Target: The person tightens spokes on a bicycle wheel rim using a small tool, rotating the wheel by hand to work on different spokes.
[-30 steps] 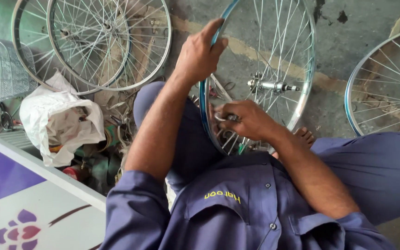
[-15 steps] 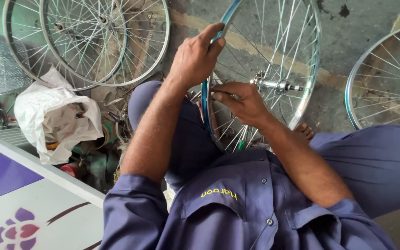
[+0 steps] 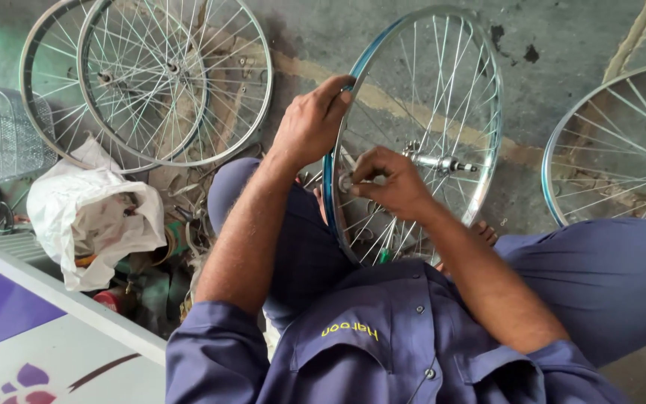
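Spokes fan out inside the blue-rimmed silver bicycle wheel [image 3: 443, 97], which stands upright between the seated person's knees on the concrete floor [image 3: 562, 37]. The left hand [image 3: 312, 123] has its grip clenched over the rim's top edge. The right hand [image 3: 390, 183] pinches a small metal piece at the rim's inner side. Two bare silver wheels [image 3: 151, 82] lie stacked well to the left, near a crumpled white plastic bag [image 3: 87, 217].
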